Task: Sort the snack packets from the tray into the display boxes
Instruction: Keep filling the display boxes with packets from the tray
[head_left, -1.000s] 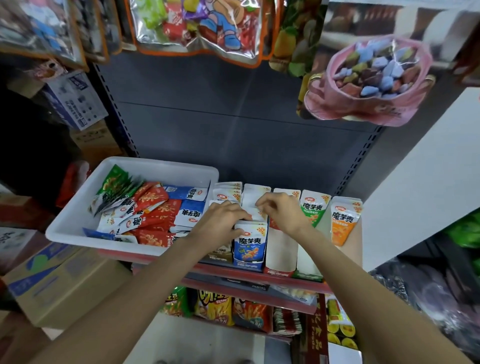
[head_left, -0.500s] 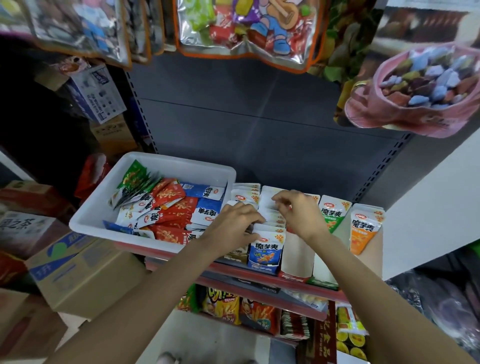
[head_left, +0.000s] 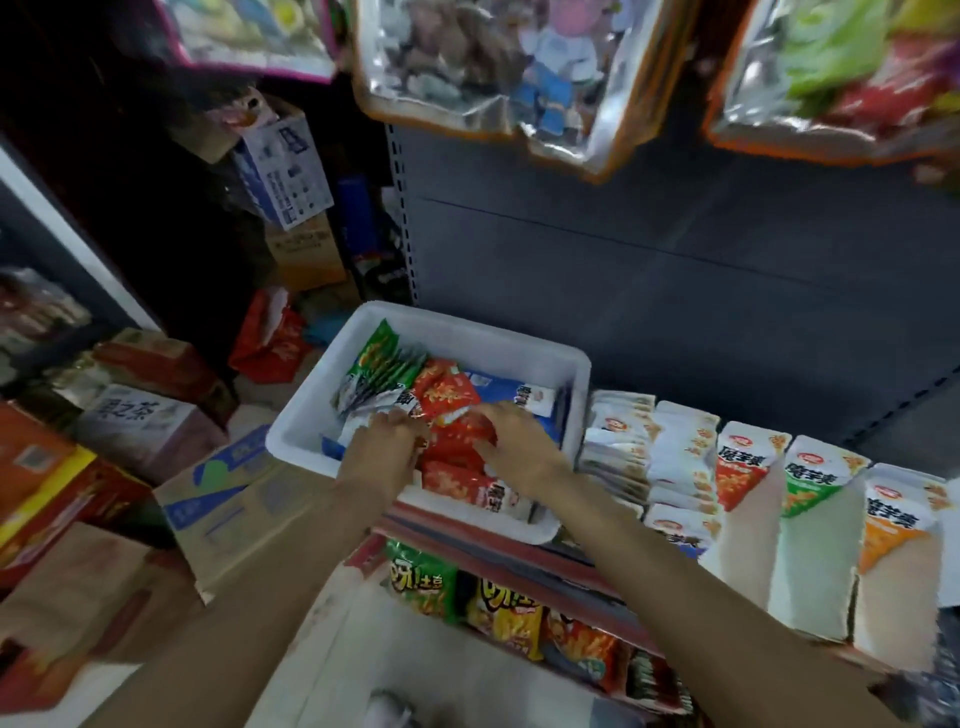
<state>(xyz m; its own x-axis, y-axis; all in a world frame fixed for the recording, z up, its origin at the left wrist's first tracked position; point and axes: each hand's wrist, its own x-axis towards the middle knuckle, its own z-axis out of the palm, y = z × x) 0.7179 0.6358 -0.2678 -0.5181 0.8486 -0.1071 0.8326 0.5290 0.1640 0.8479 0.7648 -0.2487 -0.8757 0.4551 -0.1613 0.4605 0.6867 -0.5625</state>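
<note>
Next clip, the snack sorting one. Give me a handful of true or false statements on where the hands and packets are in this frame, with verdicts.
1. Both hands are over the white tray. True: the left hand and right hand are both on the packets in it.
2. The tray holds only red packets. False: there are red packets, green packets and blue packets in it.
3. The display boxes stand to the right of the tray. True.
4. The right hand rests in a display box. False: it is in the tray.
5. Bags of sweets and toys hang above the shelf. True.
</note>
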